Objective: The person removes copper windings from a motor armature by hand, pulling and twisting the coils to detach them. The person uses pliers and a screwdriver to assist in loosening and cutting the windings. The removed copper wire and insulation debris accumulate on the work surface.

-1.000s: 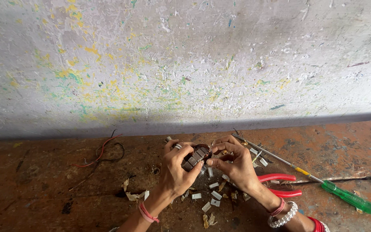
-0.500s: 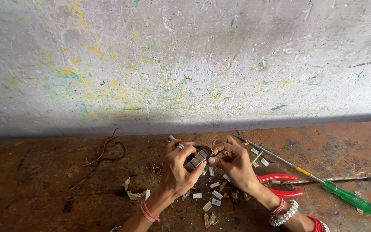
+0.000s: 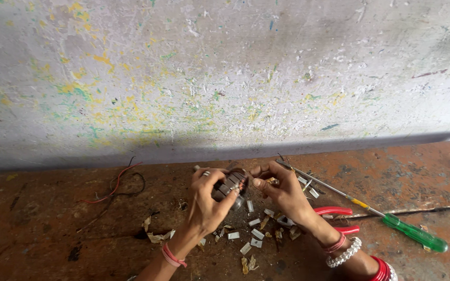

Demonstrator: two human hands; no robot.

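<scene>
the left hand is curled around a small dark motor armature, fingers wrapped on it and thumb pressed at its near end. the right hand meets it from the other side, fingertips pinched at the armature's end (what they pinch is too small to tell). below both hands lie scattered white paper slips. red-handled pliers sit just beside the right wrist, a green-handled screwdriver farther right, and thin wires left of the left hand.

left hand: fingers curled closed, raised | right hand: fingertips pinched, just beside left | forearms converging
</scene>
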